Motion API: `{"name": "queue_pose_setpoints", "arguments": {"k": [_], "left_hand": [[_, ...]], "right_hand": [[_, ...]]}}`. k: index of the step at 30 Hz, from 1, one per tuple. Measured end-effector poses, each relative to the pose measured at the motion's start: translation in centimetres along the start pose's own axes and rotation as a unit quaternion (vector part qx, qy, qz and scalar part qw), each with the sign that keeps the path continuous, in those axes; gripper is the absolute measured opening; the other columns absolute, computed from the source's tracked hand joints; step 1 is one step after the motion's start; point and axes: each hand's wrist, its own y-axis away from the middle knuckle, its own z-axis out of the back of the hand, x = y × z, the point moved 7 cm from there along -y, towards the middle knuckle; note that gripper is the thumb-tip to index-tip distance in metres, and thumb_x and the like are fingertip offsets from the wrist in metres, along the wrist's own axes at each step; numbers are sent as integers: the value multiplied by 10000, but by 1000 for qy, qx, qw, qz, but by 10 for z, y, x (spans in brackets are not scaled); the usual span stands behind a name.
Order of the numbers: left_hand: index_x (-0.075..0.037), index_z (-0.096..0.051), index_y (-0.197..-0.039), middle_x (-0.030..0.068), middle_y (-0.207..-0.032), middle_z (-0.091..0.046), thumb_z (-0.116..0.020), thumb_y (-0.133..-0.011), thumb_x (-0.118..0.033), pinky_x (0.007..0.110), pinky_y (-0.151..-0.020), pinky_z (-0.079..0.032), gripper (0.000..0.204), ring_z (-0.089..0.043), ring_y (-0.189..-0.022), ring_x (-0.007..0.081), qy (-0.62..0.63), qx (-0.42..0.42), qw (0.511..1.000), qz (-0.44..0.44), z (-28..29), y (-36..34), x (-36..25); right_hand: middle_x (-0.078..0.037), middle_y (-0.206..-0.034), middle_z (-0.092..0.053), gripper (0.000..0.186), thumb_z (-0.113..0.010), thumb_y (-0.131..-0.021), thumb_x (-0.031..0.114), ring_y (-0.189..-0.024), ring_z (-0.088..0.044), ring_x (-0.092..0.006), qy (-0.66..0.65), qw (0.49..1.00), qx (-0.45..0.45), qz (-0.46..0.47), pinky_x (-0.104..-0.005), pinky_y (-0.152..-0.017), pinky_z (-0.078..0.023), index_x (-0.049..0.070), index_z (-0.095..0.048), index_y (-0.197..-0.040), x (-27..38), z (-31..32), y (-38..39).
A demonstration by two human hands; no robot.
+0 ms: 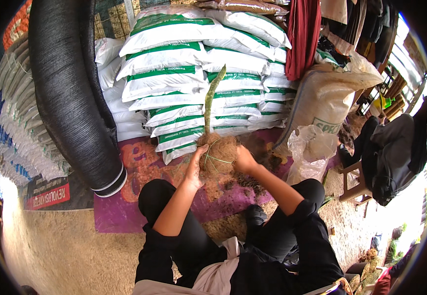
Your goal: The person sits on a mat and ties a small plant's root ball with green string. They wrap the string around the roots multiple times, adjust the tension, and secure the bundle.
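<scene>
A ball of brown coconut fibre (219,160) sits between my hands, with thin green string (212,156) crossing over it. From its top rises one long, mottled green plant leaf (210,101), nearly upright. My left hand (194,166) cups the ball's left side, fingers wrapped against the fibre. At the ball's right side, my right hand (244,160) is closed like a fist. Whatever its fingers hold is hidden. Dark loose soil (245,189) lies scattered on the purple mat (125,216) below.
White and green sacks (167,81) are stacked high in front. A thick black roll (68,93) leans at the left. To the right stand a tan sack (317,103) and a clear plastic bag (309,150). Another person in black (393,152) sits on a stool (353,182) farther right.
</scene>
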Motion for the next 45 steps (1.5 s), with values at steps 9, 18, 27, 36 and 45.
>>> {"name": "queue_pose_setpoints", "arguments": {"k": [9,18,27,36,45], "left_hand": [[-71,-514,-1170,48,-1118,-548,-542,-851,-295,321,-816,-462,391,-552,-992,162,-111,-58,992,12,16,4,6],[-35,-506,-1129,73,-1020,-582,-639,-780,-188,320,-741,-517,404,-603,-880,175,-185,-52,979,-71,1,-15,6],[-26,-533,-1120,61,-1018,-585,-677,-772,-266,299,-740,-477,447,-572,-900,146,-186,-73,971,-132,7,-14,-7],[-23,-507,-1158,63,-1073,-555,-631,-807,-378,305,-808,-434,514,-527,-979,140,-223,-164,953,-126,29,-21,-4],[-58,-494,-1182,55,-1075,-563,-556,-853,-396,291,-751,-465,476,-561,-919,141,-164,-104,973,-129,58,-51,5]], "right_hand": [[-104,-741,-633,314,-537,-765,123,-696,-638,-272,314,930,124,144,-378,-556,-500,72,-482,-1070,23,42,-64],[-74,-498,-480,129,-556,-773,125,-461,-507,-173,-35,984,154,-83,-309,-400,-360,22,-564,-849,-13,68,-118],[6,-466,-386,150,-529,-849,129,-363,-312,-74,-332,899,192,-213,-247,-344,-213,-11,-535,-794,45,50,-73],[-35,-528,-483,195,-528,-850,124,-423,-402,-82,-327,923,117,-166,-259,-391,-304,-65,-575,-858,44,53,-64],[-160,-620,-541,155,-542,-797,66,-542,-470,-164,-215,976,-11,25,-332,-545,-404,-61,-575,-880,83,58,-31]]}}
